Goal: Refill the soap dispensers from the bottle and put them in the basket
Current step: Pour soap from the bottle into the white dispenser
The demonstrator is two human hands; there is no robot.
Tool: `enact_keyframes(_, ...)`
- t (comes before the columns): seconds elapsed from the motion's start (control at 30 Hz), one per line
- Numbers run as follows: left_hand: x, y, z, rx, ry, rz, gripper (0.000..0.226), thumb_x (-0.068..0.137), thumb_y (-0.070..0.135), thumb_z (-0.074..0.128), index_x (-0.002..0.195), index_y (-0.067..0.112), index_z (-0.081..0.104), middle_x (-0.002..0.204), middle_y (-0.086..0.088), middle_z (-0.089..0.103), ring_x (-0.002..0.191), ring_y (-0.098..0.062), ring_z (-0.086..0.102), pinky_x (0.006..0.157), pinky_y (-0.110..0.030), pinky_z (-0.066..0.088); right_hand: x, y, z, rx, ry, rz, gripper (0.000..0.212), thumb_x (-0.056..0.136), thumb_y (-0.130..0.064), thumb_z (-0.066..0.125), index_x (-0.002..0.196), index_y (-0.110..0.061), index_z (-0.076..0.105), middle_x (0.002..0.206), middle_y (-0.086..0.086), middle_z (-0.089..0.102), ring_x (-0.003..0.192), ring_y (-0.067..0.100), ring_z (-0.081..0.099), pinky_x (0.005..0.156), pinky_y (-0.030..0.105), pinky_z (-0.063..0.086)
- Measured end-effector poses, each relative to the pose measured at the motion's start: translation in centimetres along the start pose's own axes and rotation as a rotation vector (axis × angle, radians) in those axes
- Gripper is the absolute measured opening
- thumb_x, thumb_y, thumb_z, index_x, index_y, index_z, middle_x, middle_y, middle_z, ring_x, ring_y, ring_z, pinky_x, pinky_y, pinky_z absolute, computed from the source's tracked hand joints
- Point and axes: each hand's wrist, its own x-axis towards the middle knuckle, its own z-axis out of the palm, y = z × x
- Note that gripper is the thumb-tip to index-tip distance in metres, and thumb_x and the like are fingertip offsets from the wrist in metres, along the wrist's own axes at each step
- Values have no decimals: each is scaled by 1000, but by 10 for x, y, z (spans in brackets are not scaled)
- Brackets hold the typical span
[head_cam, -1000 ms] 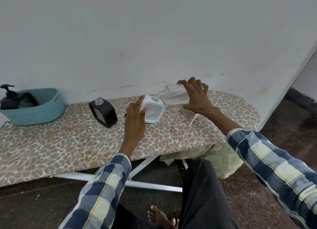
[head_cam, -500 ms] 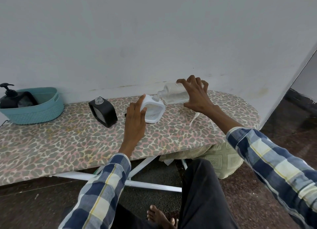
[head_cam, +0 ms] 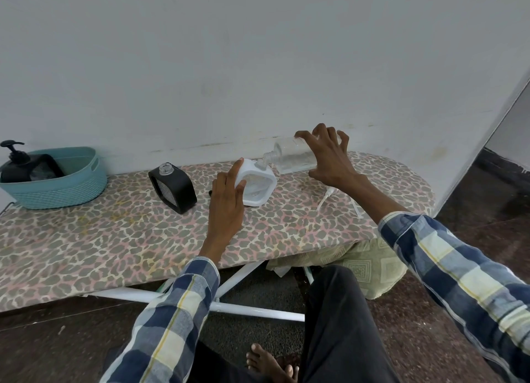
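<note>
A white square soap dispenser (head_cam: pixel 259 186) stands tilted on the leopard-print ironing board (head_cam: pixel 114 239), its neck uncapped. My left hand (head_cam: pixel 228 200) grips its left side. My right hand (head_cam: pixel 329 159) holds a clear bottle (head_cam: pixel 289 157) almost level, its mouth at the dispenser's neck. A black dispenser (head_cam: pixel 173 187) without a pump stands to the left. At the far left a teal basket (head_cam: pixel 74 184) holds a black pump dispenser (head_cam: pixel 14 164). A white pump with its tube (head_cam: pixel 327 197) lies on the board under my right wrist.
The white wall runs close behind the board. A small dark object (head_cam: pixel 210 193) lies by my left hand. White board legs (head_cam: pixel 243 308), a patterned cushion (head_cam: pixel 370 268), my dark-trousered knee and bare foot (head_cam: pixel 269 365) are below the front edge.
The bottle's rear end has lifted slightly in my right hand, keeping its mouth at the dispenser's neck. My left hand stays on the white dispenser.
</note>
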Motion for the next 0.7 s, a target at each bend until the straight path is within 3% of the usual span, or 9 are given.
enact_keyframes(0.7,0,1,0,-4,-7,-18,49,119,40,32,168,43,25,142,-2,49,127,-17,45,98,-34,45,2,-4,-5,-61,30,-13,100,54,4,75,142,-35,44,126,6,39,124,28,43,119,58,17)
